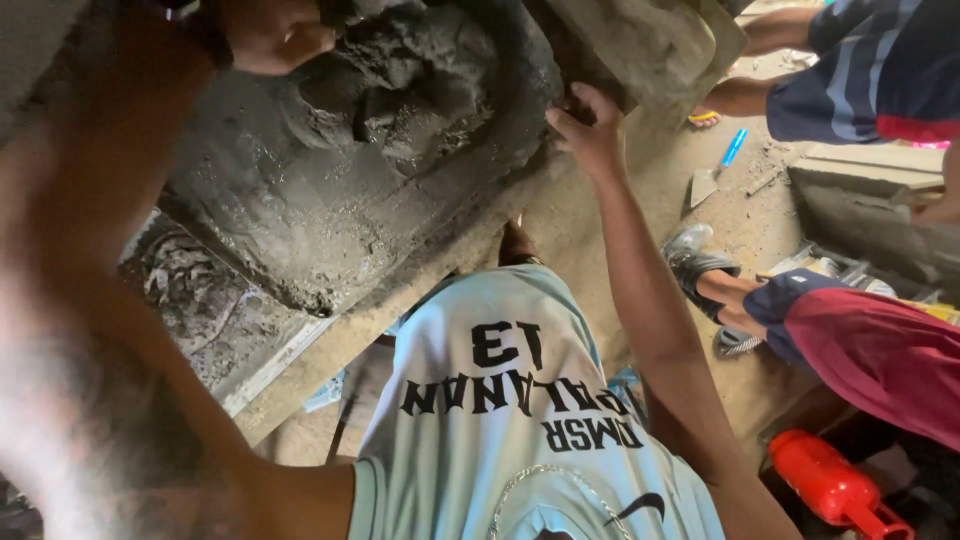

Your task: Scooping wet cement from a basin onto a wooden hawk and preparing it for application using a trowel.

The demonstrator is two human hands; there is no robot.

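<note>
A heap of wet grey mortar lies on a wide, mortar-smeared grey slab that tilts across the upper left. My left hand reaches up at the top edge, fingers curled against the heap; the arm below it is blurred, and I cannot see whether the hand holds anything. My right hand stretches up from the lower right and grips the slab's right edge, next to a rough concrete block. My light blue shirt fills the bottom centre.
A trowel with a blue handle lies on the sandy ground. One person in a striped shirt crouches at top right. Another person's sandalled foot and red shorts are at right. A red plastic container sits at bottom right.
</note>
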